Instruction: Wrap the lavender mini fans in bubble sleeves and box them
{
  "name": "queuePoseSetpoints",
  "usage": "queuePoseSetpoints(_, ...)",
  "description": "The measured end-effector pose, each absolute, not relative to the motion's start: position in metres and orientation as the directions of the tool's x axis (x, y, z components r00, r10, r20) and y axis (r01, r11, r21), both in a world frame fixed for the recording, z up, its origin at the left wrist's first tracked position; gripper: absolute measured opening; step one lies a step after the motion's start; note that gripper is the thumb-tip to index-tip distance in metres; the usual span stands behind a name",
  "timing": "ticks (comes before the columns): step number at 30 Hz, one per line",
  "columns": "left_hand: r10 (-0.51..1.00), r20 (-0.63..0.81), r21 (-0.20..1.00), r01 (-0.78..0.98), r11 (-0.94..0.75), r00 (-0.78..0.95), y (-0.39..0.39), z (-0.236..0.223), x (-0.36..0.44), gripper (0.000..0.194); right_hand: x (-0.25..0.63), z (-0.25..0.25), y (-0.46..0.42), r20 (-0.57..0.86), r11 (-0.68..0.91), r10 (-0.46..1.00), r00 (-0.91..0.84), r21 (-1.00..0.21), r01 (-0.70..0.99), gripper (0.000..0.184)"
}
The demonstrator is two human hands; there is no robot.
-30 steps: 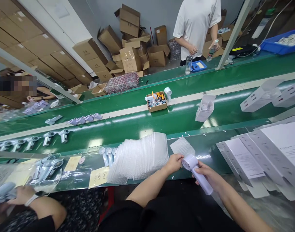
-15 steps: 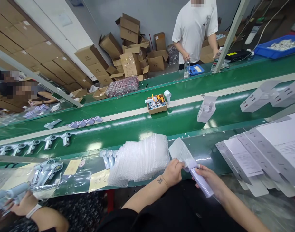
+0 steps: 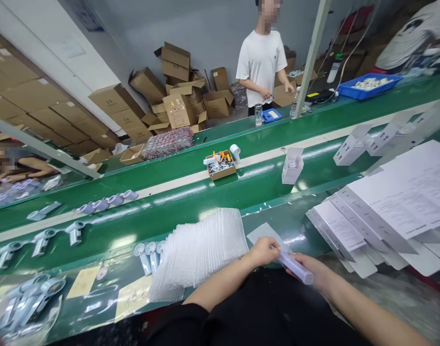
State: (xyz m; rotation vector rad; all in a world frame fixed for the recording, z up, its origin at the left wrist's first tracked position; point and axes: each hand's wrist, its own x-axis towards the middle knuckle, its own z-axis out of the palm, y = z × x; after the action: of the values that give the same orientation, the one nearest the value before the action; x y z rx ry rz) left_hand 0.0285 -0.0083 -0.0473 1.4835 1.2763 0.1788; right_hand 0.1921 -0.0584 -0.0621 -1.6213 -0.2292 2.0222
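Observation:
My right hand is closed round the handle of a lilac handheld fan at the near edge of the bench. My left hand pinches the mouth of a clear bubble-wrap bag, and the fan's head is hidden under that hand and the bag. A fanned stack of the same bubble bags lies just left of my left hand. Three more fans lie beside the stack.
Flat white carton blanks are piled at the right. The green conveyor carries fans, white boxes and a small cardboard box of tools. A person in a white shirt stands across the line.
The fan's head has gone into the bubble bag, with my hands drawing closer together. The view has tilted up and shifted; the co-worker's hands at lower left have dropped out of view.

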Motion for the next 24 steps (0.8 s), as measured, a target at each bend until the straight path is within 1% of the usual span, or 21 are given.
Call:
queuePoseSetpoints(2,0.744,-0.523,0.770,0.604,0.204,0.416,-0.008,-0.042,0.030,0.020,0.201,-0.060,-0.058,-0.832,-0.824,0.541,-0.127,-0.493,-0.280,0.016)
queuePoseSetpoints(3,0.740,-0.541,0.763,0.603,0.233,0.400,-0.008,-0.038,0.029,0.018,0.208,-0.056,-0.057,-0.813,-0.805,0.572,-0.108,-0.532,-0.262,0.018)
queuePoseSetpoints(5,0.745,-0.569,0.764,0.558,0.324,0.347,-0.004,-0.026,0.025,0.014,0.222,-0.044,-0.051,-0.723,-0.720,0.689,-0.047,-0.676,-0.154,0.022)
queuePoseSetpoints(7,0.749,-0.562,0.814,0.397,0.425,0.351,0.002,-0.012,0.021,0.013,0.235,-0.028,-0.045,-0.553,-0.552,0.833,-0.010,-0.832,0.061,0.022)
queuePoseSetpoints(8,0.746,-0.549,0.835,0.279,0.474,0.377,0.005,-0.006,0.021,0.014,0.238,-0.020,-0.043,-0.460,-0.451,0.887,-0.025,-0.878,0.158,0.020)
queuePoseSetpoints(9,0.735,-0.541,0.836,0.162,0.525,0.409,0.008,-0.002,0.022,0.017,0.238,-0.014,-0.041,-0.402,-0.382,0.913,-0.066,-0.902,0.202,0.019)
queuePoseSetpoints(10,0.716,-0.539,0.815,0.061,0.576,0.444,0.010,0.000,0.024,0.019,0.236,-0.011,-0.042,-0.394,-0.372,0.909,-0.131,-0.913,0.168,0.029)
queuePoseSetpoints(11,0.692,-0.547,0.781,-0.010,0.624,0.470,0.011,0.000,0.028,0.022,0.231,-0.010,-0.044,-0.417,-0.410,0.883,-0.214,-0.909,0.078,0.044)
queuePoseSetpoints(12,0.672,-0.567,0.749,-0.040,0.661,0.476,0.012,-0.002,0.032,0.023,0.223,-0.013,-0.046,-0.446,-0.479,0.845,-0.293,-0.877,-0.047,0.057)
queuePoseSetpoints(13,0.665,-0.587,0.737,-0.036,0.675,0.462,0.011,-0.004,0.035,0.024,0.215,-0.017,-0.049,-0.472,-0.551,0.810,-0.349,-0.815,-0.178,0.062)
queuePoseSetpoints(14,0.677,-0.598,0.749,-0.003,0.663,0.430,0.009,-0.007,0.036,0.025,0.206,-0.023,-0.052,-0.492,-0.598,0.790,-0.365,-0.748,-0.287,0.060)
queuePoseSetpoints(15,0.704,-0.594,0.776,0.048,0.629,0.389,0.007,-0.009,0.036,0.026,0.197,-0.029,-0.054,-0.506,-0.602,0.797,-0.330,-0.712,-0.362,0.052)
queuePoseSetpoints(16,0.744,-0.566,0.814,0.102,0.571,0.354,0.005,-0.010,0.033,0.027,0.190,-0.034,-0.055,-0.512,-0.570,0.821,-0.252,-0.718,-0.400,0.045)
queuePoseSetpoints(18,0.832,-0.427,0.904,0.189,0.383,0.354,0.004,-0.007,0.023,0.035,0.181,-0.036,-0.052,-0.479,-0.476,0.873,-0.089,-0.798,-0.369,0.037)
queuePoseSetpoints(19,0.859,-0.330,0.940,0.222,0.260,0.391,0.004,-0.003,0.017,0.045,0.179,-0.032,-0.049,-0.447,-0.436,0.893,-0.047,-0.837,-0.331,0.036)
queuePoseSetpoints(20,0.866,-0.228,0.959,0.257,0.120,0.445,0.005,0.001,0.012,0.061,0.177,-0.026,-0.046,-0.419,-0.407,0.908,-0.027,-0.862,-0.301,0.035)
queuePoseSetpoints(21,0.849,-0.127,0.956,0.290,-0.031,0.512,0.006,0.005,0.010,0.080,0.176,-0.018,-0.043,-0.401,-0.389,0.916,-0.021,-0.874,-0.289,0.034)
queuePoseSetpoints(22,0.814,-0.046,0.931,0.321,-0.176,0.578,0.006,0.008,0.010,0.093,0.175,-0.009,-0.041,-0.390,-0.378,0.921,-0.018,-0.878,-0.295,0.033)
queuePoseSetpoints(23,0.774,0.008,0.891,0.348,-0.293,0.633,0.006,0.010,0.012,0.094,0.175,0.000,-0.040,-0.381,-0.365,0.924,-0.011,-0.875,-0.317,0.033)
queuePoseSetpoints(24,0.745,0.044,0.850,0.367,-0.377,0.666,0.005,0.010,0.015,0.082,0.178,0.007,-0.041,-0.379,-0.352,0.925,0.009,-0.868,-0.349,0.035)
